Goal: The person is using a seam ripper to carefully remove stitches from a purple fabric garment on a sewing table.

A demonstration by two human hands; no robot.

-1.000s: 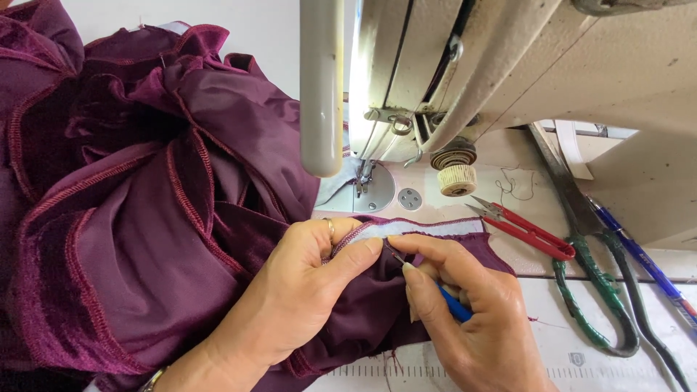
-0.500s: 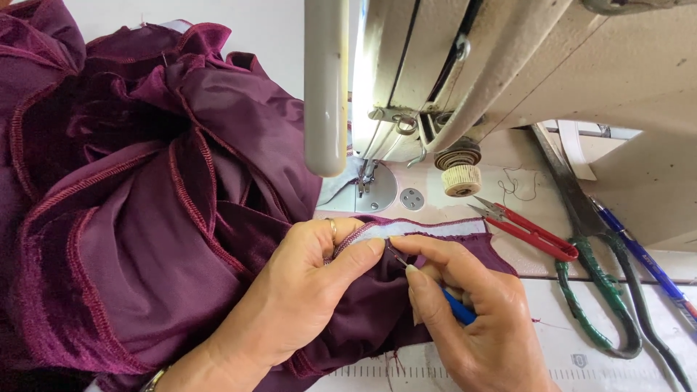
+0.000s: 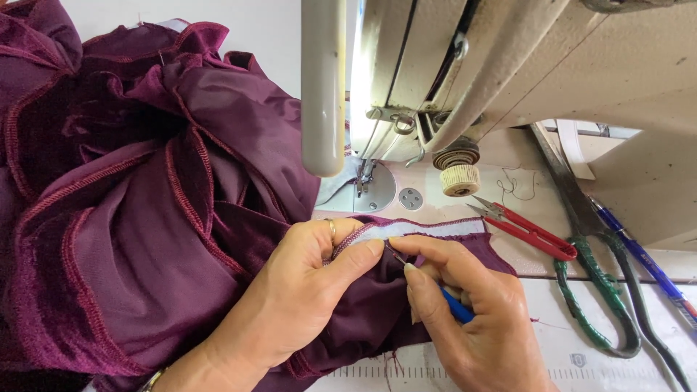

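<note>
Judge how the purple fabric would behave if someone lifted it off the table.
The purple fabric would probably hang limp: it lies in soft, deep folds. Its sheen suggests it may slide easily. Heaped beside the sewing machine, it likely drags along in one bulky mass.

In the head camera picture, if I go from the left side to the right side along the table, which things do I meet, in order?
Purple fabric → left hand → right hand with a blue-handled tool → red thread snips → green-handled scissors → blue pen.
</note>
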